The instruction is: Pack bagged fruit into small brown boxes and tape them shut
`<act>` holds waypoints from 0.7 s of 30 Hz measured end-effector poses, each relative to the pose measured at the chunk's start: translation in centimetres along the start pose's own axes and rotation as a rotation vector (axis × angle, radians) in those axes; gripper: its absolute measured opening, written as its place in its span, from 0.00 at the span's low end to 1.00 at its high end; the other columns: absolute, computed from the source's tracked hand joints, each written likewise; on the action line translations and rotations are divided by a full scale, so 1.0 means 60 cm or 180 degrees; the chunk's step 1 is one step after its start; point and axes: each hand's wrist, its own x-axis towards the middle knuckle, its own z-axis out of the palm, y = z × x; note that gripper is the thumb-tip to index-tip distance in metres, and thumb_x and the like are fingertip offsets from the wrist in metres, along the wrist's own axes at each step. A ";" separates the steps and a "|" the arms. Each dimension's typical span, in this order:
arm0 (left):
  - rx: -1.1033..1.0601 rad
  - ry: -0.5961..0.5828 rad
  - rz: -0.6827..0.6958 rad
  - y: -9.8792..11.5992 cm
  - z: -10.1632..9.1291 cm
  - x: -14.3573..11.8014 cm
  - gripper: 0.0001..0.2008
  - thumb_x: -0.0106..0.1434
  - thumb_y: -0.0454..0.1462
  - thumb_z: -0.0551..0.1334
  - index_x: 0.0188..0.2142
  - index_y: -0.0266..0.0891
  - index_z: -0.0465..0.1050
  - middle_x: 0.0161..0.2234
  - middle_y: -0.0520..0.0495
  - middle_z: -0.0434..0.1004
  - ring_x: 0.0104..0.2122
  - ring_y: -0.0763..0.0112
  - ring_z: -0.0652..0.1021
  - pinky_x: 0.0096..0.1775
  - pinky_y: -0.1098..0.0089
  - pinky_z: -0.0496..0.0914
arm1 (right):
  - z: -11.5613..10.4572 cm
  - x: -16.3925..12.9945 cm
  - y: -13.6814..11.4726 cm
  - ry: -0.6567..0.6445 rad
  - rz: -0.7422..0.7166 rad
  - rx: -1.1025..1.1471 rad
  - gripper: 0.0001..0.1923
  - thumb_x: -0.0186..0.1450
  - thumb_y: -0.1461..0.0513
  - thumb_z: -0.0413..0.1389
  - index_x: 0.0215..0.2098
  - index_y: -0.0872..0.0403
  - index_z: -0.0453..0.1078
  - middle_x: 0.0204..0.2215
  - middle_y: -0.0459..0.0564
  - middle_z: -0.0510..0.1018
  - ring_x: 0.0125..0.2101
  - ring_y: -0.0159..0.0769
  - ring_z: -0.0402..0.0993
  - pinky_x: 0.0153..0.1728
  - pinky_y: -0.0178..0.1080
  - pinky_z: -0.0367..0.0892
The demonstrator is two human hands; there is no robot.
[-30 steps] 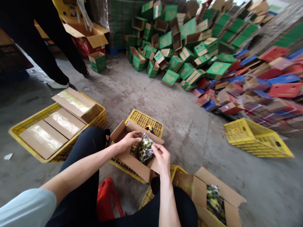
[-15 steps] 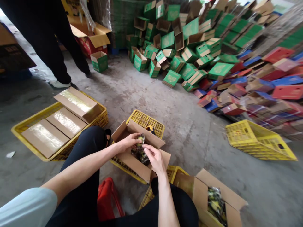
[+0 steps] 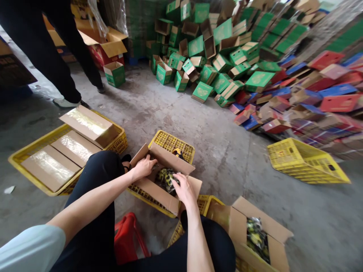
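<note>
Two hands work inside one open cardboard box (image 3: 159,190). Our right hand (image 3: 183,189) lies flat, fingers spread, pressing on the plastic bag (image 3: 167,177) of dark and yellow pieces that sits down in the box. Our left hand (image 3: 144,167) grips the far-left flap, thumb over its edge, closed on the cardboard. Under the box and just beyond both hands: a yellow crate (image 3: 173,142). Near the right elbow, a second open box (image 3: 255,234) holds a similar bag. Left of the left arm, a wider crate (image 3: 19,158) carries flat cartons. Note: we judge the bag should be pushed level, below the fold lines, with the plastic tucked clear of the flaps before any flap comes down.
</note>
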 end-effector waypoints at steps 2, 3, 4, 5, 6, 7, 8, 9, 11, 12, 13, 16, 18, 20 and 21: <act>0.0227 0.0089 0.0067 0.001 0.009 -0.002 0.22 0.69 0.29 0.53 0.58 0.37 0.76 0.55 0.28 0.71 0.52 0.48 0.77 0.49 0.58 0.73 | 0.004 -0.001 0.005 -0.0035 -0.0036 -0.0060 0.15 0.66 0.61 0.59 0.50 0.48 0.81 0.54 0.55 0.82 0.56 0.49 0.78 0.63 0.52 0.68; 0.0306 0.0121 0.0115 0.001 0.013 -0.003 0.21 0.69 0.29 0.52 0.56 0.35 0.77 0.56 0.27 0.70 0.55 0.45 0.74 0.49 0.58 0.73 | 0.005 -0.002 0.007 -0.0062 -0.0049 -0.0073 0.16 0.65 0.62 0.59 0.50 0.48 0.81 0.53 0.55 0.83 0.55 0.48 0.78 0.62 0.52 0.69; 0.0363 0.0128 0.0168 0.002 0.016 -0.002 0.20 0.70 0.29 0.52 0.53 0.35 0.79 0.57 0.26 0.70 0.58 0.43 0.71 0.48 0.58 0.73 | 0.005 -0.003 0.009 -0.0092 -0.0054 -0.0083 0.17 0.65 0.64 0.59 0.50 0.48 0.81 0.52 0.54 0.83 0.55 0.48 0.79 0.62 0.52 0.69; 0.0397 0.0107 0.0206 0.003 0.018 -0.002 0.19 0.69 0.29 0.52 0.50 0.34 0.80 0.58 0.26 0.70 0.59 0.42 0.69 0.48 0.57 0.73 | 0.006 -0.003 0.010 -0.0124 -0.0050 -0.0094 0.17 0.64 0.65 0.59 0.50 0.48 0.80 0.52 0.54 0.83 0.54 0.47 0.79 0.62 0.51 0.69; 0.0414 0.0066 0.0225 0.004 0.019 -0.001 0.18 0.69 0.29 0.52 0.47 0.34 0.82 0.58 0.26 0.70 0.60 0.40 0.67 0.48 0.56 0.72 | 0.006 -0.004 0.011 -0.0155 -0.0040 -0.0110 0.18 0.63 0.66 0.59 0.51 0.48 0.80 0.51 0.53 0.83 0.53 0.47 0.79 0.61 0.51 0.69; 0.0418 0.0020 0.0225 0.005 0.020 0.000 0.18 0.68 0.29 0.52 0.44 0.34 0.82 0.57 0.26 0.71 0.60 0.40 0.67 0.48 0.56 0.72 | 0.006 -0.005 0.012 -0.0181 -0.0026 -0.0131 0.19 0.63 0.66 0.59 0.51 0.48 0.80 0.52 0.53 0.83 0.53 0.47 0.80 0.61 0.51 0.69; 0.0411 -0.0025 0.0212 0.006 0.020 0.001 0.17 0.68 0.28 0.52 0.41 0.34 0.82 0.55 0.26 0.71 0.59 0.39 0.68 0.49 0.55 0.72 | 0.006 -0.005 0.012 -0.0200 -0.0012 -0.0154 0.20 0.63 0.67 0.59 0.51 0.48 0.80 0.52 0.54 0.83 0.53 0.48 0.80 0.61 0.52 0.69; 0.0396 -0.0054 0.0194 0.007 0.020 0.002 0.17 0.68 0.28 0.52 0.40 0.33 0.82 0.54 0.25 0.72 0.59 0.39 0.68 0.49 0.54 0.71 | 0.007 -0.006 0.012 -0.0211 -0.0001 -0.0174 0.20 0.63 0.67 0.59 0.52 0.48 0.79 0.52 0.54 0.83 0.53 0.48 0.80 0.61 0.52 0.70; 0.0353 -0.0065 0.0156 0.007 0.020 0.004 0.17 0.67 0.28 0.52 0.42 0.32 0.82 0.52 0.25 0.73 0.56 0.40 0.71 0.52 0.52 0.70 | 0.008 -0.006 0.013 -0.0185 0.0005 -0.0199 0.20 0.62 0.67 0.59 0.52 0.48 0.79 0.51 0.55 0.83 0.52 0.48 0.80 0.60 0.52 0.70; 0.0324 -0.0071 0.0137 0.007 0.021 0.006 0.17 0.67 0.28 0.53 0.44 0.31 0.81 0.52 0.25 0.73 0.54 0.41 0.73 0.52 0.52 0.70 | 0.009 -0.006 0.013 -0.0156 0.0007 -0.0211 0.20 0.62 0.67 0.59 0.52 0.48 0.79 0.51 0.54 0.83 0.51 0.48 0.81 0.59 0.52 0.71; 0.0288 -0.0092 0.0105 0.006 0.023 0.007 0.17 0.67 0.28 0.53 0.45 0.31 0.81 0.51 0.25 0.74 0.51 0.44 0.76 0.51 0.52 0.70 | 0.009 -0.006 0.013 -0.0130 0.0016 -0.0231 0.20 0.62 0.67 0.59 0.51 0.48 0.79 0.50 0.54 0.83 0.51 0.48 0.81 0.59 0.52 0.71; 0.0167 -0.0196 -0.0060 0.000 0.032 0.011 0.16 0.66 0.29 0.55 0.46 0.30 0.80 0.47 0.26 0.76 0.43 0.48 0.80 0.47 0.55 0.73 | 0.010 -0.007 0.012 -0.0119 0.0098 -0.0346 0.21 0.61 0.68 0.59 0.52 0.49 0.79 0.47 0.55 0.84 0.49 0.49 0.81 0.56 0.51 0.72; 0.0088 -0.0250 -0.0174 -0.003 0.040 0.013 0.15 0.65 0.31 0.57 0.44 0.30 0.81 0.44 0.27 0.78 0.43 0.47 0.82 0.46 0.56 0.74 | 0.009 -0.008 0.010 -0.0156 0.0131 -0.0412 0.22 0.61 0.69 0.59 0.52 0.49 0.79 0.46 0.55 0.84 0.48 0.50 0.82 0.55 0.51 0.73; -0.0010 -0.0284 -0.0254 -0.004 0.047 0.014 0.13 0.65 0.33 0.59 0.43 0.31 0.82 0.41 0.29 0.80 0.43 0.47 0.82 0.46 0.57 0.75 | 0.006 -0.009 0.007 -0.0170 0.0104 -0.0447 0.23 0.61 0.70 0.59 0.52 0.48 0.80 0.46 0.54 0.84 0.48 0.49 0.82 0.54 0.49 0.73; -0.0069 -0.0300 -0.0280 -0.004 0.050 0.014 0.13 0.64 0.34 0.60 0.42 0.32 0.82 0.41 0.30 0.80 0.43 0.47 0.82 0.46 0.57 0.75 | 0.005 -0.009 0.005 -0.0156 0.0094 -0.0465 0.23 0.61 0.70 0.58 0.51 0.47 0.80 0.45 0.53 0.85 0.47 0.49 0.82 0.53 0.48 0.73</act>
